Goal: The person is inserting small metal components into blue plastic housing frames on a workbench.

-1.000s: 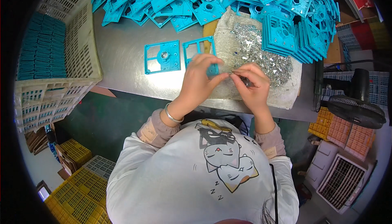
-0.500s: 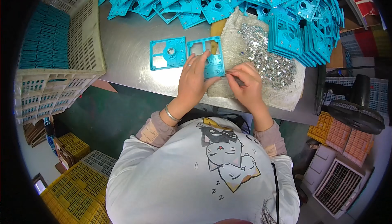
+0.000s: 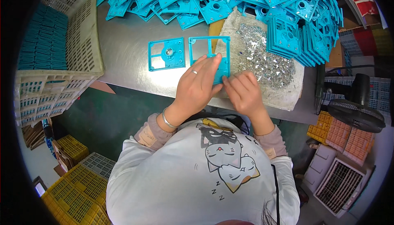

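Blue frame juts beyond left hand, which holds it; right hand at near-right corner (whether gripping, cannot tell).

1. Looks like a factory workshop.
2. Told by identical turquoise frames heaped on a metal table.
3. Also by shiny metal bits spread on cloth.
4. Likewise by a slotted crate packed with turquoise pieces, plus yellow crates.

A: On the right, a fan, black, orange crates showing just below it!
B: And lower still, a pale grilled unit!
A: Lower left, yellow crates, a grey crate beside them!
B: Green floor there, too!
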Demonstrator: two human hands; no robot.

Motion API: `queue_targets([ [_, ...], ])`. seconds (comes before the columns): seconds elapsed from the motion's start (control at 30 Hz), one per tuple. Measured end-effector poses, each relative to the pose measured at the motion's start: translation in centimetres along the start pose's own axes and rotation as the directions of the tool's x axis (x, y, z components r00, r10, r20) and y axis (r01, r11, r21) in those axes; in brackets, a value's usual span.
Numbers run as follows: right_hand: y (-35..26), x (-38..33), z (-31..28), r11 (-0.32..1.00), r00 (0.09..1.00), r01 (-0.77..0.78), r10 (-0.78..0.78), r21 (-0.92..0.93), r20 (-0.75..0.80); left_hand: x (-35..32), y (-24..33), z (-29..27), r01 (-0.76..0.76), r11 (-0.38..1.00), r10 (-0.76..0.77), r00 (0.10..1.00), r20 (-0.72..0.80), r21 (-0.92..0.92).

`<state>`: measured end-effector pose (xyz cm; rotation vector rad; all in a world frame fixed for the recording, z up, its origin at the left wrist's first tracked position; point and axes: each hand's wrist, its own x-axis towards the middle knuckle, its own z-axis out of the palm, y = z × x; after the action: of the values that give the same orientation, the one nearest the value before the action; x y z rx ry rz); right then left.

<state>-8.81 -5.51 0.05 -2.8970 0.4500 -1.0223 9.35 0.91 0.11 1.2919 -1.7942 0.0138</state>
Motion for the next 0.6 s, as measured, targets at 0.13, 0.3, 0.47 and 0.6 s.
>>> queue_targets([
  [0.13, 0.4, 0.3, -0.7, 1.0, 0.994, -0.001, 0.004, -0.028, 0.113, -0.8, -0.6, 0.7, 0.067, 0.998, -0.067, 0.997, 0.022, 0.009],
  [0.3, 3.9, -1.5, 1.0, 0.89, 0.886, -0.453, 0.455, 0.048, -0.092, -1.2, -2.4, 2.7, 0.286, 0.952, -0.284, 0.958, 0.032, -0.106],
  [0.47, 7.6, -0.5, 2.4, 0.817, 0.819, -0.574, 0.574, -0.051, -0.012, -1.2, -3.4, 4.0, 0.374, 0.921, -0.369, 0.927, 0.065, -0.105],
  [0.6, 9.0, -0.3, 3.3, 0.842, 0.852, -0.5, 0.52, -0.203, 0.063, -0.5, -3.1, 3.5, 0.458, 0.88, -0.447, 0.888, 0.107, -0.13],
])
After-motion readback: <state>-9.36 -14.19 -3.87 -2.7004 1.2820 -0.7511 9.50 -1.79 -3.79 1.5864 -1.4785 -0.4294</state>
